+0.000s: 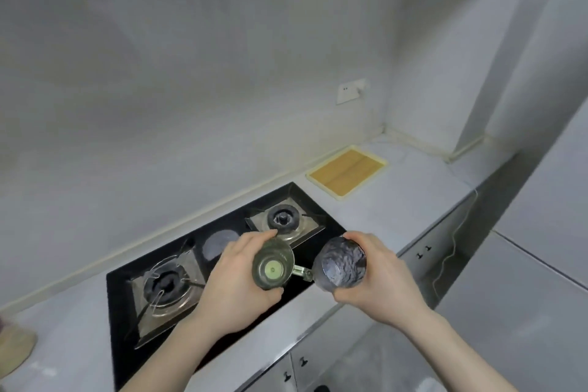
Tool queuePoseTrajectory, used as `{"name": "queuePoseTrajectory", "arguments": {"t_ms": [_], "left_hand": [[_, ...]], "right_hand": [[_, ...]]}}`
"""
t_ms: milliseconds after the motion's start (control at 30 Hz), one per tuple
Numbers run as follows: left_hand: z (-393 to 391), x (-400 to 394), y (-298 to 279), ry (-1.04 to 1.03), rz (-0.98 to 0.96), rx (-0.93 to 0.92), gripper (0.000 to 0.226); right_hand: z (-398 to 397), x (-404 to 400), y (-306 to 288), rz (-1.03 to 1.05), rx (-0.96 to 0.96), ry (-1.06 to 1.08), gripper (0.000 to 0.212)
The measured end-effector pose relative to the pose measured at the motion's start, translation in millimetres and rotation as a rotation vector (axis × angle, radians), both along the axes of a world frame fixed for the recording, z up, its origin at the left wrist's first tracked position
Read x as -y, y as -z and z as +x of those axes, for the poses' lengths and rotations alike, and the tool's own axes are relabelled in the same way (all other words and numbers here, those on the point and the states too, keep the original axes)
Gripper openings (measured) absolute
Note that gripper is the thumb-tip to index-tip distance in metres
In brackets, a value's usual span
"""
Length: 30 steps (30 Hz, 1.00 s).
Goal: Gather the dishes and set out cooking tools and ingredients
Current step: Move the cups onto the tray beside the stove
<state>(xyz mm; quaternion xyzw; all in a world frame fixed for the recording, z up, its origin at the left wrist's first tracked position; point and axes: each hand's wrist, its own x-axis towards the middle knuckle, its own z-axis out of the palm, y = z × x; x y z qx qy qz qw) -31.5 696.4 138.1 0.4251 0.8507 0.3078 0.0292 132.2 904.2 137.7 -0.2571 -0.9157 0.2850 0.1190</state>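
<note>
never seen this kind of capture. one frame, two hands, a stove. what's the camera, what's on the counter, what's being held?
There is no robot here: a person works bare-handed, and the single picture comes from a wide-angle camera on their head, looking forward and down. That is why the walls bend.

The left hand grips a greenish glass jar, seen end on, with its fingers curled round it. The right hand grips a dark textured glass the same way. Both are held above the front edge of a black two-burner gas stove.

The stove is set into a grey counter. A wooden board lies flat further back, near the corner. A wall socket sits above it.
</note>
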Motion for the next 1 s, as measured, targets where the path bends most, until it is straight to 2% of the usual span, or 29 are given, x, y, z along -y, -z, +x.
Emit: {"name": "queuePoseTrajectory", "arguments": {"t_ms": [200,600,833,1000], "left_hand": [[-20.3,-115.5,7.1,0.082,0.042,0.022,0.089],[-92.4,-309.4,39.1,0.138,0.036,0.05,0.085],[-103.0,-396.7,55.6,0.144,0.023,0.109,0.084],[-107.2,-455.8,69.3,0.072,-0.007,0.176,0.088]], "right_hand": [[12.3,-94.3,6.1,0.004,0.027,0.143,0.087],[-25.7,-282.8,12.8,0.022,0.052,0.278,0.088],[-43.0,-379.4,27.2,-0.01,0.084,0.251,0.09],[-66.5,-454.6,39.1,-0.016,0.13,0.131,0.092]]}}
